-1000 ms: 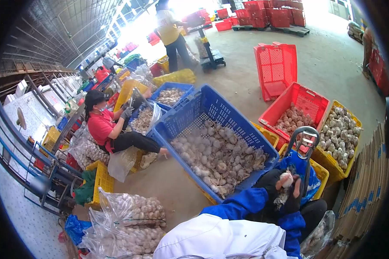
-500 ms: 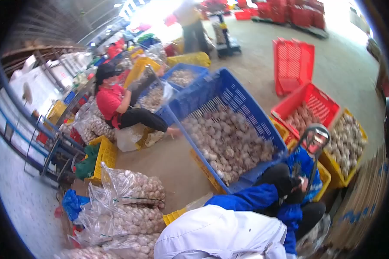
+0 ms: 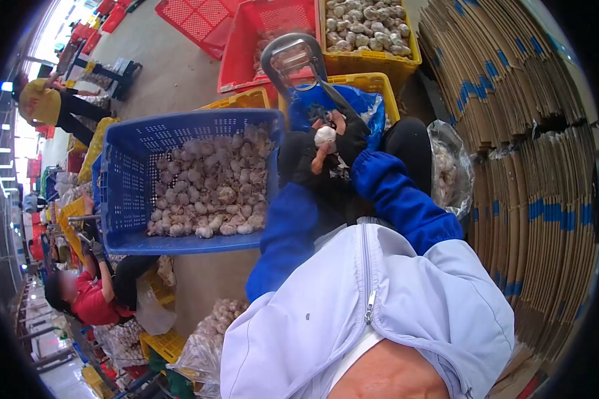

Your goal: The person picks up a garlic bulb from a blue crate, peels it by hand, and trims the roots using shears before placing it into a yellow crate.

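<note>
A white garlic bulb [image 3: 325, 137] is between my hands, above my lap. My left hand [image 3: 311, 161], in a dark glove with bare fingertips, grips it from the lower left. On the other side, my right hand [image 3: 348, 130], gloved the same way, has its bare fingers closed on the bulb. Just beyond them is a grey metal loop-shaped frame [image 3: 316, 61] with a long arm reaching down toward my hands. Under it, a blue plastic bag [image 3: 371, 110] lines a yellow crate [image 3: 384, 85]. Parts of both hands blend into my dark trousers.
A large blue crate [image 3: 123, 246] of garlic stands at my left. Ahead are a red crate [image 3: 230, 65] and a yellow crate [image 3: 373, 64] of garlic. Flattened cardboard [image 3: 546, 213] is stacked at right, beside a clear bag [image 3: 462, 166]. A co-worker in red [image 3: 96, 299] sits at left.
My view has swung right and down, so crates and co-worker now appear further left. My hands and the garlic bulb now show clearly.
</note>
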Action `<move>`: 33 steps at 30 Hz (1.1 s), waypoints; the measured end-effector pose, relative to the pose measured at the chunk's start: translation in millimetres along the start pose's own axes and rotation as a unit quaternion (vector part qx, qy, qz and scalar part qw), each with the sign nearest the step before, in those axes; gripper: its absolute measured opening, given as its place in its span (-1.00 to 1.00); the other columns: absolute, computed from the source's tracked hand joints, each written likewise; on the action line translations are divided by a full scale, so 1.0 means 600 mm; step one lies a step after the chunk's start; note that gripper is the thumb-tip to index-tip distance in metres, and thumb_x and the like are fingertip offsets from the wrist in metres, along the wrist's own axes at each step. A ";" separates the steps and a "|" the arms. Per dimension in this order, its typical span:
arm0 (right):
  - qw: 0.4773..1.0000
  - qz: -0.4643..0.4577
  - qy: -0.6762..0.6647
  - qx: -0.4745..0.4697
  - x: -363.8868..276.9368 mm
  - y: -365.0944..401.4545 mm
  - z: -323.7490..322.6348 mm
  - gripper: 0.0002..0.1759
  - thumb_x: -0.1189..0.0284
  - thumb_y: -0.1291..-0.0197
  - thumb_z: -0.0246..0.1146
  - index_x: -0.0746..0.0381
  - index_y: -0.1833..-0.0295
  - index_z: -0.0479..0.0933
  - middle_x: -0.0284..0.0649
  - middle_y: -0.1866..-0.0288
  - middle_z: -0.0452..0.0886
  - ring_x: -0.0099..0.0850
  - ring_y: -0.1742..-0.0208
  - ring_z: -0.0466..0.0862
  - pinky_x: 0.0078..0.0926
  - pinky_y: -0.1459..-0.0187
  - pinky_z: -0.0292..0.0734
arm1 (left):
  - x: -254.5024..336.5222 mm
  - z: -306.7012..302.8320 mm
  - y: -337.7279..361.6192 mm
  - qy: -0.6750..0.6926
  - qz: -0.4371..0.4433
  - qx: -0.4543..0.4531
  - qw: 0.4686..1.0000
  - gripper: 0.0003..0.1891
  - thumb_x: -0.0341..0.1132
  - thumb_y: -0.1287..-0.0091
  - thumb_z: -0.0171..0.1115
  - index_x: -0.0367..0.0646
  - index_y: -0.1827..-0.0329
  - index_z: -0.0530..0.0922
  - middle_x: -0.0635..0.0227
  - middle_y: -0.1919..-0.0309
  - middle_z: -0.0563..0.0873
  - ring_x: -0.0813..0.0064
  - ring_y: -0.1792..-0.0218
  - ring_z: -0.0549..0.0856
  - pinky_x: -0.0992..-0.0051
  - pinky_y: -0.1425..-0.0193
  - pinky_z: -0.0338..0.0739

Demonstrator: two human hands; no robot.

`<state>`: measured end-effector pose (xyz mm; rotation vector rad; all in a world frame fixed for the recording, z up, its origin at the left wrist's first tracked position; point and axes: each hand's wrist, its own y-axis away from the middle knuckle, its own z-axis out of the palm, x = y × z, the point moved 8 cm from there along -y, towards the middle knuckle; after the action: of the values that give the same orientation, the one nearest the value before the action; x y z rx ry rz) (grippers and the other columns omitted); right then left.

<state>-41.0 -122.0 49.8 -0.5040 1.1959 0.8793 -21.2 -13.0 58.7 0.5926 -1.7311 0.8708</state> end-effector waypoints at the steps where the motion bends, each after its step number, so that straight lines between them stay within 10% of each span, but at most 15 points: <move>1: 0.999 0.008 0.018 -0.041 0.021 -0.014 0.002 -0.57 0.28 -0.27 -0.10 0.36 0.44 0.52 -0.20 0.54 0.58 -0.41 0.59 0.55 -0.50 0.41 0.51 | 0.024 -0.009 -0.002 0.016 -0.006 -0.009 1.000 -0.61 -0.20 -0.30 -0.01 -0.24 -0.11 0.30 0.29 0.25 0.57 0.54 0.37 0.58 0.63 0.32 0.44; 4: 0.967 -0.075 0.245 -0.013 0.087 -0.055 -0.017 -0.59 0.25 -0.21 -0.02 0.36 0.46 0.53 -0.20 0.55 0.58 -0.31 0.56 0.56 -0.41 0.35 0.52 | -0.071 0.002 0.034 0.341 -0.172 -0.027 0.924 -0.52 -0.02 -0.32 -0.07 -0.30 -0.03 0.37 0.30 0.37 0.58 0.57 0.43 0.55 0.67 0.41 0.41; 8: 0.640 -0.258 0.709 -0.147 0.109 -0.022 0.005 -0.56 0.28 -0.07 0.14 0.25 -0.06 0.40 -0.05 0.16 0.55 -0.10 0.17 0.54 -0.27 0.07 0.41 | -0.167 -0.030 0.043 0.307 -0.167 -0.075 0.934 -0.38 0.15 -0.29 -0.16 -0.34 -0.01 0.36 0.29 0.40 0.56 0.59 0.48 0.53 0.71 0.45 0.42; 9: 0.672 -0.136 0.689 -0.236 0.120 -0.012 -0.007 -0.41 0.32 -0.03 0.19 0.23 -0.20 0.23 0.00 -0.05 0.41 -0.11 0.00 0.46 -0.25 -0.02 0.35 | -0.167 -0.032 0.058 0.349 -0.213 -0.070 0.910 -0.39 0.15 -0.29 -0.16 -0.33 -0.01 0.36 0.29 0.39 0.56 0.60 0.48 0.53 0.71 0.44 0.42; 13: 0.978 -0.096 0.149 -0.112 0.081 0.024 -0.002 -0.53 0.36 -0.05 0.23 0.25 -0.08 0.32 -0.16 0.23 0.51 -0.27 0.10 0.52 -0.39 0.04 0.42 | -0.124 -0.045 0.058 0.359 -0.143 0.022 0.922 -0.52 0.02 -0.32 -0.14 -0.26 0.01 0.40 0.28 0.35 0.57 0.55 0.46 0.54 0.66 0.36 0.44; 16: 0.953 0.184 -0.210 -0.114 0.078 0.107 0.056 -0.68 0.41 -0.10 0.19 0.22 0.02 0.36 -0.25 0.33 0.50 -0.40 0.22 0.54 -0.56 0.17 0.47 | -0.051 -0.044 0.045 0.008 0.046 0.126 0.991 -0.74 -0.24 -0.33 -0.05 -0.18 0.03 0.43 0.27 0.28 0.58 0.46 0.43 0.58 0.59 0.34 0.46; 19: 0.886 0.225 -0.402 -0.060 0.135 0.114 0.045 -0.75 0.48 -0.11 0.16 0.23 0.07 0.35 -0.25 0.35 0.49 -0.45 0.37 0.54 -0.62 0.38 0.48 | -0.013 -0.016 0.060 -0.103 0.078 0.165 0.978 -0.80 -0.31 -0.31 -0.03 -0.18 0.12 0.49 0.27 0.32 0.60 0.42 0.41 0.59 0.55 0.30 0.46; 22: 0.992 -0.068 -0.077 0.075 0.070 0.100 -0.024 -0.79 0.39 -0.20 0.08 0.23 0.09 0.34 -0.31 0.35 0.49 -0.50 0.40 0.54 -0.58 0.35 0.52 | 0.000 0.014 0.066 -0.101 0.072 0.162 0.979 -0.80 -0.33 -0.30 -0.03 -0.22 0.23 0.56 0.27 0.40 0.62 0.41 0.40 0.59 0.52 0.25 0.46; 25: 0.972 -0.016 -0.205 0.111 0.059 0.072 -0.097 -0.78 0.31 -0.25 0.02 0.19 0.09 0.34 -0.32 0.39 0.48 -0.51 0.41 0.52 -0.59 0.36 0.50 | -0.063 0.038 0.090 -0.174 0.043 0.043 0.983 -0.84 -0.31 -0.23 0.08 -0.18 0.35 0.59 0.26 0.49 0.61 0.39 0.45 0.60 0.50 0.32 0.46; 27: 0.993 -0.088 -0.016 0.079 0.085 0.018 -0.209 -0.78 0.36 -0.23 0.02 0.20 0.05 0.35 -0.29 0.36 0.47 -0.49 0.38 0.53 -0.59 0.39 0.48 | -0.057 0.054 0.102 -0.127 -0.017 -0.027 0.991 -0.86 -0.28 -0.14 0.21 -0.16 0.43 0.60 0.23 0.61 0.59 0.31 0.50 0.61 0.44 0.35 0.46; 29: 0.911 -0.164 0.341 0.166 -0.003 0.021 -0.307 -0.76 0.35 -0.23 0.00 0.20 0.02 0.35 -0.26 0.29 0.47 -0.46 0.31 0.52 -0.56 0.32 0.46 | -0.060 0.074 0.112 -0.135 -0.023 -0.144 0.980 -0.88 -0.35 -0.16 0.17 -0.19 0.33 0.62 0.25 0.55 0.61 0.41 0.50 0.59 0.43 0.35 0.46; 33: 0.716 -0.094 0.681 0.122 0.005 0.032 -0.498 -0.70 0.34 -0.23 -0.04 0.20 -0.04 0.34 -0.21 0.16 0.46 -0.40 0.17 0.50 -0.50 0.18 0.41 | 0.008 0.013 0.098 -0.163 0.062 0.014 0.985 -0.85 -0.39 -0.09 0.21 -0.18 0.26 0.58 0.16 0.29 0.60 0.26 0.17 0.58 0.41 0.12 0.45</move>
<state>-230.5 -333.7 -45.7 -1.1041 2.4946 -0.0103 -71.1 16.8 46.5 0.6795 -2.0722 0.9242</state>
